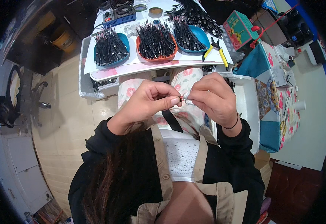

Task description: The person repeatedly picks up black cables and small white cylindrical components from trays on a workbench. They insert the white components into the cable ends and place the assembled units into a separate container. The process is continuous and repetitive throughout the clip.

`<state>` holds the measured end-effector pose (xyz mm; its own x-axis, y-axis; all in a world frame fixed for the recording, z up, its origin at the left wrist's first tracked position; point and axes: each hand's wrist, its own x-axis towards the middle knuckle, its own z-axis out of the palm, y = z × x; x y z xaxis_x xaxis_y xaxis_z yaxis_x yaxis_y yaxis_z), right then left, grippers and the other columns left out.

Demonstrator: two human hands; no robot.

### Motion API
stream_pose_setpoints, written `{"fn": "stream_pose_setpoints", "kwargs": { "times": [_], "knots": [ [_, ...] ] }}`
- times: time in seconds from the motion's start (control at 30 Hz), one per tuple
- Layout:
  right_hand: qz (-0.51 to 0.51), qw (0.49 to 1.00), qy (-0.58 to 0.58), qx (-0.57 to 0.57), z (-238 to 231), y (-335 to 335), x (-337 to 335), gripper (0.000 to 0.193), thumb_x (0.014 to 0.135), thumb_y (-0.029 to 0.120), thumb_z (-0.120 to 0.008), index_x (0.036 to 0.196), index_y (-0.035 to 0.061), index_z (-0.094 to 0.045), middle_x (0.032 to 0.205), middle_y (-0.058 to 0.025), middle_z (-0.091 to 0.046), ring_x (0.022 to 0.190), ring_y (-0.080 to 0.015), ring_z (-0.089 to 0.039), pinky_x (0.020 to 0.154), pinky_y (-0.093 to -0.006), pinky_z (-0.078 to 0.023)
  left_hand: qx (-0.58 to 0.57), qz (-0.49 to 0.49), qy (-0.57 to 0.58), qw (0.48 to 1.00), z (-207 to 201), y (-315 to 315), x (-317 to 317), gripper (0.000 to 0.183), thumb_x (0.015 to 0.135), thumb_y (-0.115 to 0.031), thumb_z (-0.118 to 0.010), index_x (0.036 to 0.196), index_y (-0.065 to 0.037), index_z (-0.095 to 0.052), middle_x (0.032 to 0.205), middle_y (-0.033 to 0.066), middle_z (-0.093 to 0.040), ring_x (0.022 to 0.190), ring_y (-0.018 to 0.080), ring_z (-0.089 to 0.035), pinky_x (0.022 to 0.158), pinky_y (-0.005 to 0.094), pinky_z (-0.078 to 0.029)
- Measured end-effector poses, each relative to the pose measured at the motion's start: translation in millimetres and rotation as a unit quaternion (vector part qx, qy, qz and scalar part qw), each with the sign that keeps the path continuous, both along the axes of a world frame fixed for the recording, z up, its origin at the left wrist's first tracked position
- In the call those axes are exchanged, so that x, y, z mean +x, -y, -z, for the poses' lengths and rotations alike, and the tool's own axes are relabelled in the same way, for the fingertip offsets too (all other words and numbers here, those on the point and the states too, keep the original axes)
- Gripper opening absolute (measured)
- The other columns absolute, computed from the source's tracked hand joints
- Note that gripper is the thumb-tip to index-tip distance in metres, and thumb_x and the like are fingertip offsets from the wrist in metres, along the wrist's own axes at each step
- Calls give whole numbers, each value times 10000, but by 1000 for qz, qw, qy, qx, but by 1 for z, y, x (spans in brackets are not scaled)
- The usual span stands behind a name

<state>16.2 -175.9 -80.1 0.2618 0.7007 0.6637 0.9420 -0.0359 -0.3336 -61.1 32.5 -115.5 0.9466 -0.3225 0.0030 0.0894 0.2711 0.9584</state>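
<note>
Cable end: was held on your side of the orange tray, coloured wires pointing right.
Left grip: you had it clamped on the cable end.
Right grip: you had it pinched on a soft-looking white wad, just beside the wires.
Orange tray: was rounded, heaped with slim black cables.
</note>
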Motion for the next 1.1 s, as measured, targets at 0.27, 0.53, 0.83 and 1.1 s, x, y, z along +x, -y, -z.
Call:
{"fn": "stream_pose_setpoints", "kwargs": {
  "times": [0.27, 0.53, 0.83, 1.1],
  "knots": [
    [77, 988, -136, 18, 22, -8, -6, 194, 775, -9, -663, 947, -3, -572, 861, -75, -587, 754, -187, -536, 675, -274, -422, 418, -215, 443, 764, 6, 9, 2, 163, 818, -32, -655, 967, 32, -645, 794, 100, -636, 654, 208, -613, 579, 287, -483],
    [135, 913, -382, 43, 32, -3, -22, 196, 817, 45, -645, 1007, 20, -605, 932, -87, -590, 809, -176, -565, 713, -266, -445, 378, -244, 437, 779, 15, 11, 4, 203, 770, -32, -670, 962, 23, -637, 716, 129, -599, 605, 247, -597, 532, 340, -464],
    [110, 981, 154, -36, 19, -6, -12, 312, 665, 36, -695, 969, 49, -624, 909, -61, -606, 871, -250, -575, 732, -363, -461, 268, -203, 299, 893, 13, 7, -3, 122, 836, -33, -649, 939, 34, -654, 754, 145, -636, 638, 276, -619, 559, 319, -477],
    [66, 867, -494, -14, 30, -12, -20, 147, 852, 14, -587, 993, -26, -582, 898, -106, -608, 764, -166, -595, 703, -275, -471, 376, -215, 389, 813, 22, 10, -6, 100, 831, -23, -637, 910, 37, -646, 748, 120, -618, 613, 198, -596, 542, 279, -435]
  ]
}}
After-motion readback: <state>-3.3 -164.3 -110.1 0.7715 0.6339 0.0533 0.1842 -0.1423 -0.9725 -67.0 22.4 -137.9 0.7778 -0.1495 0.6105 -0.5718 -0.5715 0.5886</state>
